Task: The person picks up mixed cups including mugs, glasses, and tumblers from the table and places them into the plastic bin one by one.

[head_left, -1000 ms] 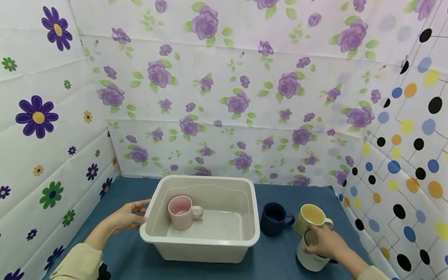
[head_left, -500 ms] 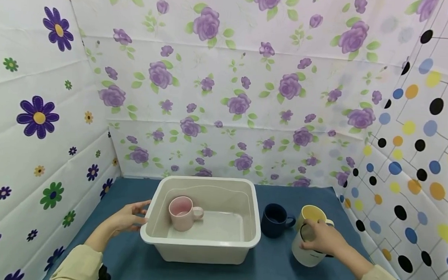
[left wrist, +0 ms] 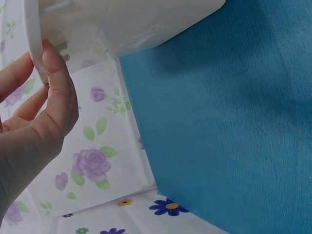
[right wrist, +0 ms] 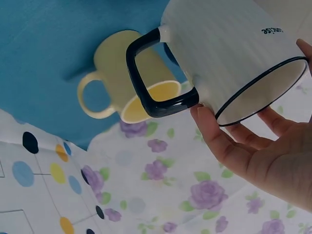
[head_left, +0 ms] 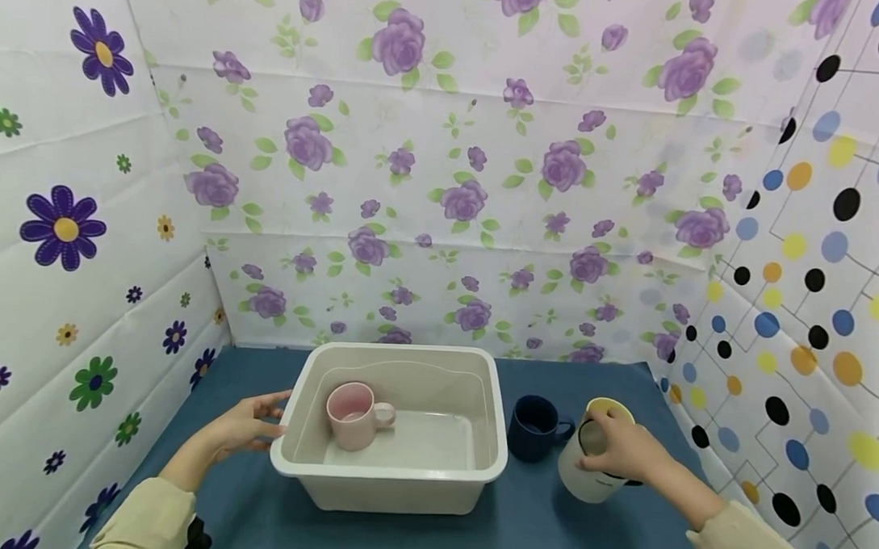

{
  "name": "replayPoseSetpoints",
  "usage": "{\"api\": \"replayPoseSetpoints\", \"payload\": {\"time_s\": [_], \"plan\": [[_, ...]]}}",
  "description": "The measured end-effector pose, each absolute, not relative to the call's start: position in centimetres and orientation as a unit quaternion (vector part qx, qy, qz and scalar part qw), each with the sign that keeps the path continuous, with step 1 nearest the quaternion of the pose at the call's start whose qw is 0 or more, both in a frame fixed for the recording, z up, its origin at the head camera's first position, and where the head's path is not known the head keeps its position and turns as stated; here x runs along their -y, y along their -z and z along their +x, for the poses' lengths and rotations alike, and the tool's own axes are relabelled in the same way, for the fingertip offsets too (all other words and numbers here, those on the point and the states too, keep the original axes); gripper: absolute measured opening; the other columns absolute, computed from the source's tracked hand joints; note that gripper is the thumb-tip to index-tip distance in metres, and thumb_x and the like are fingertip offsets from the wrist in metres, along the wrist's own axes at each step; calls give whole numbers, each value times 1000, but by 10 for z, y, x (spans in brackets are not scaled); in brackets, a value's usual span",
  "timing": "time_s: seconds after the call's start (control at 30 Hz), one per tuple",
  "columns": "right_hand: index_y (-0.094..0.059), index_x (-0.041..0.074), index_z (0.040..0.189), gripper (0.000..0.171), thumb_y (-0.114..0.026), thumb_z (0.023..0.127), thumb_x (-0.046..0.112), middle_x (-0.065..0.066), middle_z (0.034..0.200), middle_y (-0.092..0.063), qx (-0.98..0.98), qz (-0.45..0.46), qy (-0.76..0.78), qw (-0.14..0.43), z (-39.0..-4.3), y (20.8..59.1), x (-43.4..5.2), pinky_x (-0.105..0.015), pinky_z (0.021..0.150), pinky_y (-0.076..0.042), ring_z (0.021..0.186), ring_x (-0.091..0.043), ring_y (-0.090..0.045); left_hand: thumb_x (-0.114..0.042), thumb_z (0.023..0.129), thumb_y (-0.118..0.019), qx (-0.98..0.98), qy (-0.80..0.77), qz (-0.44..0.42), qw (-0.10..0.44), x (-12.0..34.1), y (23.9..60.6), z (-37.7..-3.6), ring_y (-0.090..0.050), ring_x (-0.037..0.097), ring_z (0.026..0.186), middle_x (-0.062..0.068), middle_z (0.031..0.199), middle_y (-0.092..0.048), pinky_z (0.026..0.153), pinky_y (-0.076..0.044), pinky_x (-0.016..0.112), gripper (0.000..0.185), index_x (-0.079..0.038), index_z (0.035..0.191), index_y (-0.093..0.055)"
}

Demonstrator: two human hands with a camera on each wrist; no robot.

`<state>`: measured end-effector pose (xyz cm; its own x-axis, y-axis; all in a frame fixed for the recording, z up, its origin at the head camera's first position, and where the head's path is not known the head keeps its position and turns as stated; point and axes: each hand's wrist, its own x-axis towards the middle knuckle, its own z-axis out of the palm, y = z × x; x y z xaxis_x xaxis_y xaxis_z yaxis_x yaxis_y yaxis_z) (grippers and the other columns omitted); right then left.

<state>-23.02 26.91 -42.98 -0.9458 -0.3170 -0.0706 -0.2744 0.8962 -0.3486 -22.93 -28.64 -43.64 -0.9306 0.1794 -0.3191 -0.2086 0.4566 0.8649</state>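
My right hand (head_left: 622,446) grips the rim of a white mug (head_left: 585,473) with a dark rim and dark handle. In the right wrist view, the fingers (right wrist: 214,134) lie at the mug's mouth. A yellow mug (head_left: 609,406) stands just behind it, partly hidden, and a navy mug (head_left: 534,430) is to its left. My left hand (head_left: 241,425) holds the left rim of an off-white plastic basin (head_left: 388,491); in the left wrist view its fingers (left wrist: 58,92) lie on both sides of the rim. Inside the basin, at its left, a pink mug (head_left: 353,417) stands upright.
A blue cloth (head_left: 242,510) covers the table. Flowered sheets (head_left: 443,161) hang at the back and left, and a dotted sheet (head_left: 809,320) hangs at the right.
The white mug has moved left and up in the head view with my right hand, and now covers more of the yellow mug. My left hand stays at the basin's rim.
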Motion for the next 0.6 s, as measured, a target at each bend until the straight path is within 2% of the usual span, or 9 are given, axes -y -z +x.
{"api": "replayPoseSetpoints", "payload": {"time_s": [0.1,0.3,0.6], "plan": [[-56,6,117,60,-79,72,39,-30,123,-49,-972,-164,162,55,-231,425,-265,-44,61,-48,76,-30,-60,-4,88,-62,-833,-521,-10,187,287,437,-229,-58,19,93,20,112,-50,82,-54,44,73,5,147,-20],[-55,2,121,68,-76,73,45,-32,118,-52,-977,-164,125,45,-233,412,-259,-49,66,-49,82,-39,-60,-4,88,-63,-833,-521,-13,186,288,439,-228,-59,19,93,20,114,-52,82,-54,44,74,4,147,-20],[-54,3,123,69,-74,74,48,-29,115,-54,-978,-175,105,45,-240,391,-250,-46,63,-48,79,-37,-59,-4,88,-62,-832,-522,-16,186,286,437,-229,-60,20,93,22,117,-51,82,-54,45,73,3,148,-19]]}}
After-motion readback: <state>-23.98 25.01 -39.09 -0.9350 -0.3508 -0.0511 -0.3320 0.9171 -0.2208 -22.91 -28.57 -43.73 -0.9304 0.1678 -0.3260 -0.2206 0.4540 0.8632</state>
